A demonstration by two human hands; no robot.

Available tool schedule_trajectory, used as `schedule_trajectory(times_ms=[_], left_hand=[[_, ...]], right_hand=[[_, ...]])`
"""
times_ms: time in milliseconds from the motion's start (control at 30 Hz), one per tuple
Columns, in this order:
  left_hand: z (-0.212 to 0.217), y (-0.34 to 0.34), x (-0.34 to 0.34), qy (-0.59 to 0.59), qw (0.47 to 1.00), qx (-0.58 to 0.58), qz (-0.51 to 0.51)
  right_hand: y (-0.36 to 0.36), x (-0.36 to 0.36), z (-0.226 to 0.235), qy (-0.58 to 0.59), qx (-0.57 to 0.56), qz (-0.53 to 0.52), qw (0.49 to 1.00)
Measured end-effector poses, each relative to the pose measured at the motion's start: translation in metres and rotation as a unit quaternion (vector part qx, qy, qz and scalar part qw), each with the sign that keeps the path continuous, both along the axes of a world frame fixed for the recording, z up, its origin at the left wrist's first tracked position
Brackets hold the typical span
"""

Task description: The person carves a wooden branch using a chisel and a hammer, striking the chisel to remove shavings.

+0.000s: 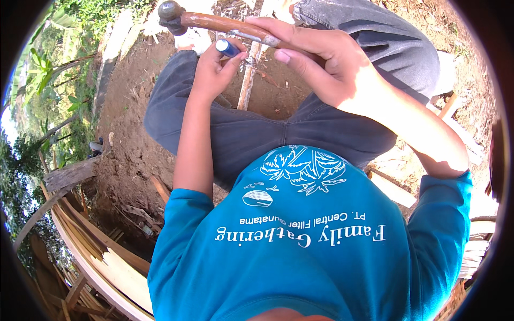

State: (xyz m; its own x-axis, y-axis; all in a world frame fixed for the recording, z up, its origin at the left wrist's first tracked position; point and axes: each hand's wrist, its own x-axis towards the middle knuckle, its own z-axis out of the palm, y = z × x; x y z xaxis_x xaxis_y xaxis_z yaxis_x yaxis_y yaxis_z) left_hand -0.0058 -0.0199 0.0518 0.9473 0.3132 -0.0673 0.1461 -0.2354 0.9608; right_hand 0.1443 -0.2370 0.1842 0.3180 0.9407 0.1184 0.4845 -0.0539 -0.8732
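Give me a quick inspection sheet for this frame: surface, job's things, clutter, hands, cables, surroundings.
Surface: bare dirt ground.
Job's things: hammer with wooden handle; blue-tipped tool; thin wooden stick between the knees.
Clutter: wood planks lower left, wood scraps at right.
Hands: right hand grips the hammer handle; left hand holds the blue-tipped tool at the stick.
Cables: nothing seen.
Surroundings: green plants at left, outdoors, sunlit.

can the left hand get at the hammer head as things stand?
Probably yes. The hammer head sits just up and left of the left hand, with open air between, but that hand is wrapped around a blue-capped tool. The right hand holds the handle.
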Motion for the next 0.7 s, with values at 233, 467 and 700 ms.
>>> schedule_trajectory(times_ms=[233, 467, 700], left_hand=[[0.003, 0.003, 0.012, -0.04, 0.998, 0.037, -0.038], [-0.008, 0.008, 0.016, 0.002, 0.999, -0.025, -0.038], [-0.011, 0.013, 0.024, -0.009, 0.999, -0.01, -0.05]], right_hand=[[0.003, 0.005, 0.012, 0.033, -0.018, -0.008, 0.999], [0.008, 0.009, 0.004, 0.104, 0.1, -0.043, 0.989], [0.0, 0.021, 0.001, 0.113, -0.015, -0.056, 0.992]])
